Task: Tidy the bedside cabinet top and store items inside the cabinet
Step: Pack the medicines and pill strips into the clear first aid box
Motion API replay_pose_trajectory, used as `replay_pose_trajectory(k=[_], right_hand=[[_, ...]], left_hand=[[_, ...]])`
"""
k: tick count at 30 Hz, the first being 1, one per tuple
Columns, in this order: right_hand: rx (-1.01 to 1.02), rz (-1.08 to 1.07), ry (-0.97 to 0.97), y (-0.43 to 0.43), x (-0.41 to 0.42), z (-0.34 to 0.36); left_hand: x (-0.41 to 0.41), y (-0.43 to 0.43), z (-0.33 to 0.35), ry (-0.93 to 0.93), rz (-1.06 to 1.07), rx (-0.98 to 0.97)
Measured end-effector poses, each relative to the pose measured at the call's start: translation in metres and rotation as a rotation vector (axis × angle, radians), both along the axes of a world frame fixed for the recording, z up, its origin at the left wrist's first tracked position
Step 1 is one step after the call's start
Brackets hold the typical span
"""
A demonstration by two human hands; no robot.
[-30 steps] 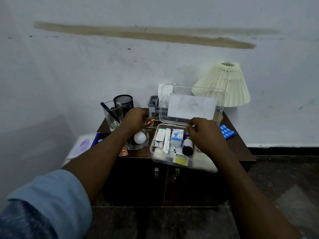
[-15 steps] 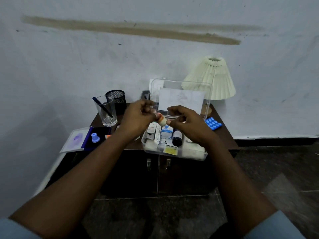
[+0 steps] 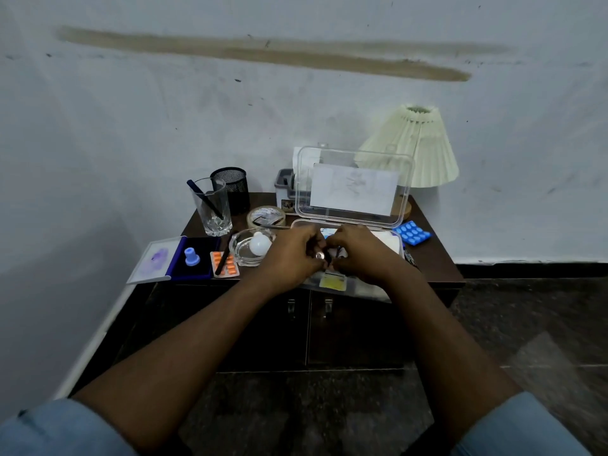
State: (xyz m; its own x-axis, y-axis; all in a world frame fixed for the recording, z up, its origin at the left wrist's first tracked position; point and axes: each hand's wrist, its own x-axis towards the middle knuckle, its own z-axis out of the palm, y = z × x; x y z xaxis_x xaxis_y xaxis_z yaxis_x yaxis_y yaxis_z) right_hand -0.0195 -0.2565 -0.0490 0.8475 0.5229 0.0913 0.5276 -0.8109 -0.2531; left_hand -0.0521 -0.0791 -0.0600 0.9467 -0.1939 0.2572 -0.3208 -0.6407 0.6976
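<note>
Hands are pressing close together above a clear plastic box (image 3: 391,241) on the worktop (image 3: 434,261) of a dark bedside cabinet (image 3: 355,327). The left hand (image 3: 292,255) and the right hand (image 3: 360,255) are both curling their fingers around a small object (image 3: 319,256) and pinching it between them; only a round greyish end is showing, and what it is cannot be made out. The hands are covering most of the box's tray, leaving little in view beyond a yellow-labelled packet (image 3: 333,280) at the front edge. The box's lid (image 3: 353,159) is standing upright with a white sheet showing through it, partly screening a grey container (image 3: 284,185) and the base of a pleated cream lamp (image 3: 421,146). Left of the box, a glass dish (image 3: 241,253) is holding a white bulb (image 3: 260,244), with a roll of tape (image 3: 266,217) lying just behind it. An orange blister pack (image 3: 223,264) is lying beside the dish with a black pen (image 3: 227,251) across it, next to an open stamp pad case (image 3: 171,258) carrying a blue stamp (image 3: 191,256). A tumbler (image 3: 215,215) holding a blue pen (image 3: 204,199) is standing in front of a black mesh cup (image 3: 232,184). A blue blister pack (image 3: 413,232) is lying to the right of the box. The cabinet's door fronts are sinking into shadow.
</note>
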Motion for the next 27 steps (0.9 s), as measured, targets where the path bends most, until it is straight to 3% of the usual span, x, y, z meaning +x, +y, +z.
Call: replay_pose_trajectory(k=[7, 14, 21, 27], right_hand=[[-0.049, -0.053, -0.022, 0.005, 0.003, -0.007], [-0.022, -0.109, 0.067, 0.008, 0.004, -0.005], [-0.141, -0.168, 0.059, 0.019, -0.001, -0.010], [-0.035, -0.216, -0.008, 0.016, 0.000, -0.006]], left_hand=[[0.008, 0.014, 0.007, 0.047, -0.096, 0.163], [0.011, 0.018, 0.006, -0.020, -0.049, 0.238], [0.034, 0.059, 0.008, -0.112, 0.280, 0.153], [0.046, 0.101, -0.004, -0.049, 0.483, 0.219]])
